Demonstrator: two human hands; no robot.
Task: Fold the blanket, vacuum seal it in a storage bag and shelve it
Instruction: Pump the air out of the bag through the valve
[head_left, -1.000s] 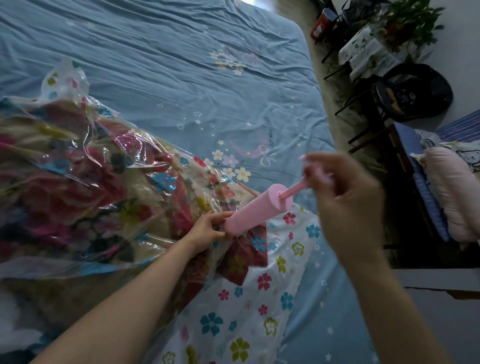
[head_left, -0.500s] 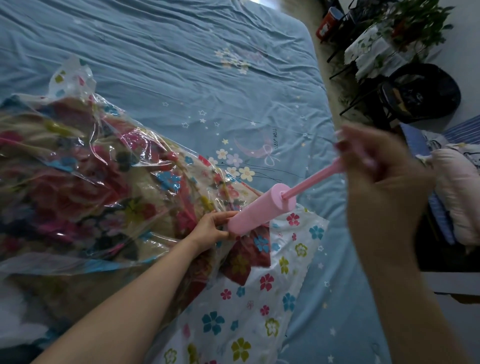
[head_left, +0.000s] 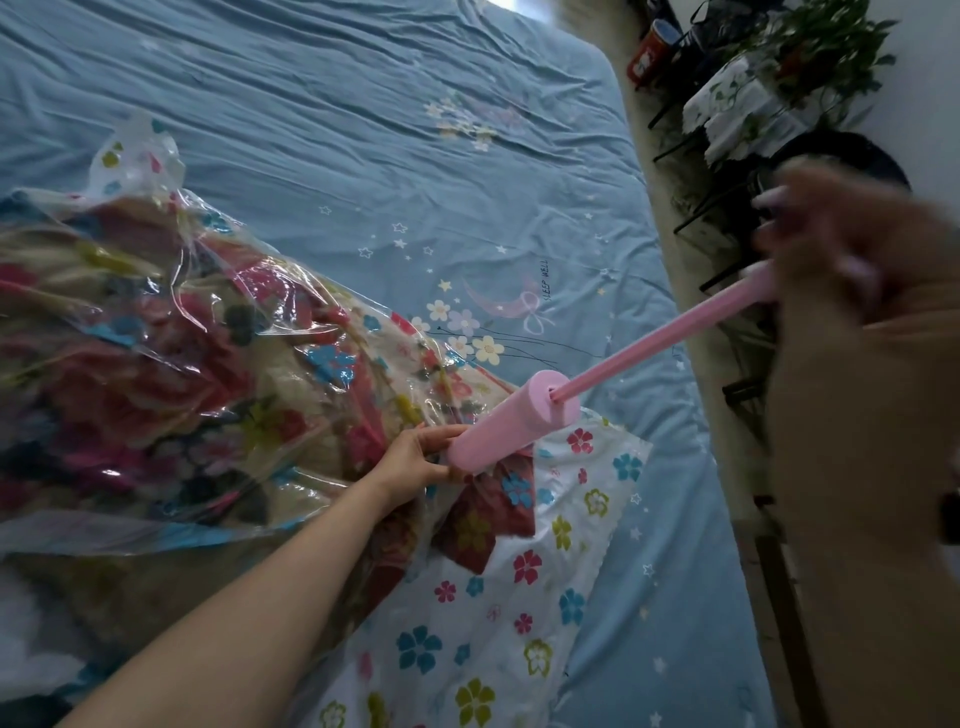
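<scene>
Gripping the lower end of the pink hand pump, your left hand curls its fingers and thumb round the barrel where it meets the storage bag. The barrel lies tilted, its capped end raised toward the right, and from that cap the pink plunger rod runs out long, up and to the right. Your right hand, close to the camera and blurred, holds the far end of the rod with its fingers wrapped about it; the handle itself is hidden inside the grip. The bag is clear plastic printed with small coloured flowers, and it lies on the blue bed sheet, which carries stars, flowers and the words "SLEEP WELL". Inside the bag the folded blanket, patterned in red, pink and cream blooms, fills the left part, the plastic over it wrinkled and glossy. The near right corner of the bag lies flat and white on the sheet. Beyond the bed's right edge stand a potted plant and a red container.
</scene>
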